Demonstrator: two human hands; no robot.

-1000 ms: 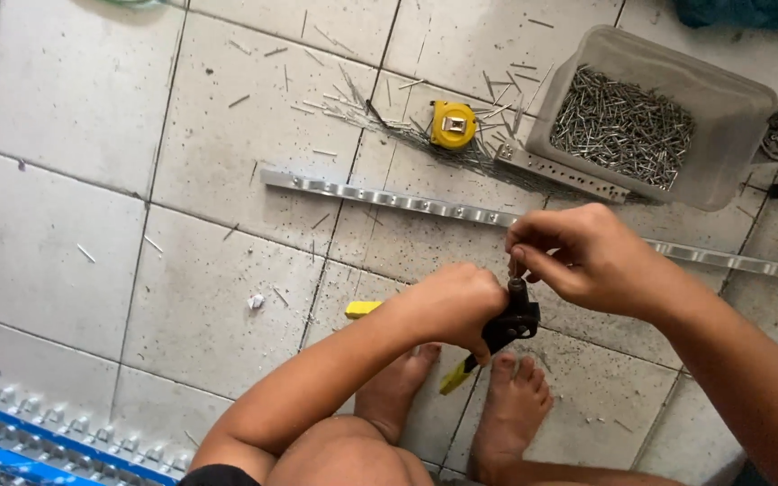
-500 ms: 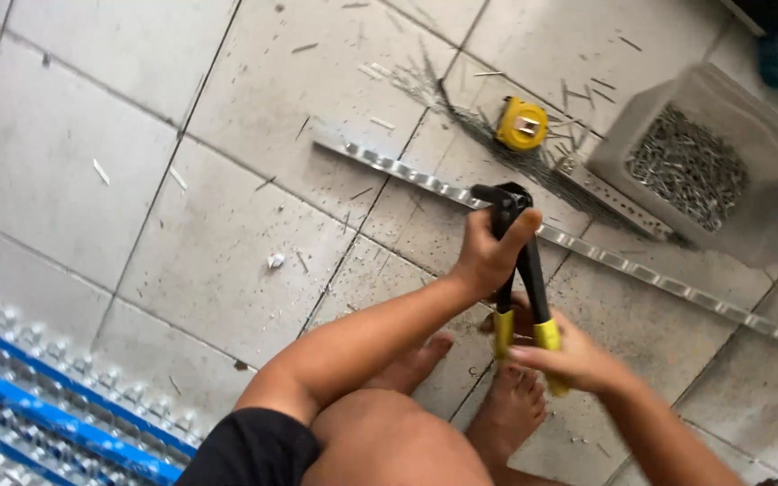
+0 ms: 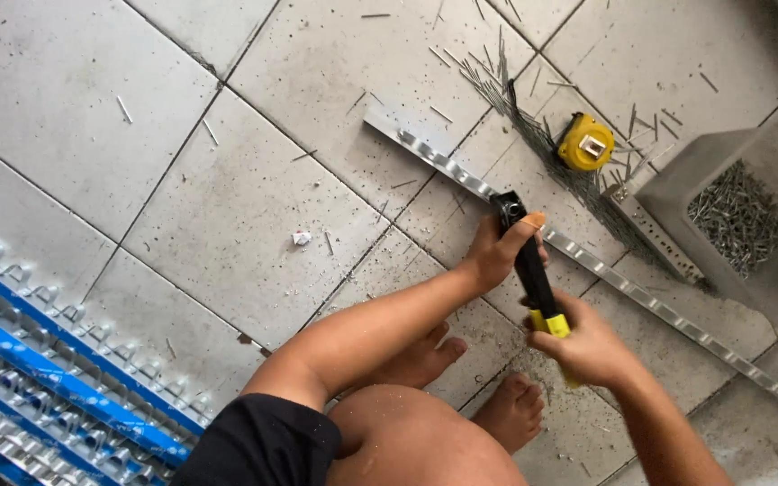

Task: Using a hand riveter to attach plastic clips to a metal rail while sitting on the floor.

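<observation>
I grip the rivet gun (image 3: 526, 261) with both fists closed: my left hand (image 3: 495, 252) wraps the black body near its head, my right hand (image 3: 583, 346) clamps the yellow-tipped handles at five o'clock from it. The tool's long axis runs from eleven to five o'clock. Its nose sits on the perforated metal strip (image 3: 641, 292), which crosses the floor tiles (image 3: 227, 198) from ten to four o'clock. My left hand is nearer the strip. A yellow tape measure (image 3: 585, 142) lies at one o'clock.

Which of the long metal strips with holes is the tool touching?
The long strip running slantwise across the tiles: the black riveter head presses on it, held by the left hand and right hand. The shorter strip by the grey box lies untouched.
</observation>
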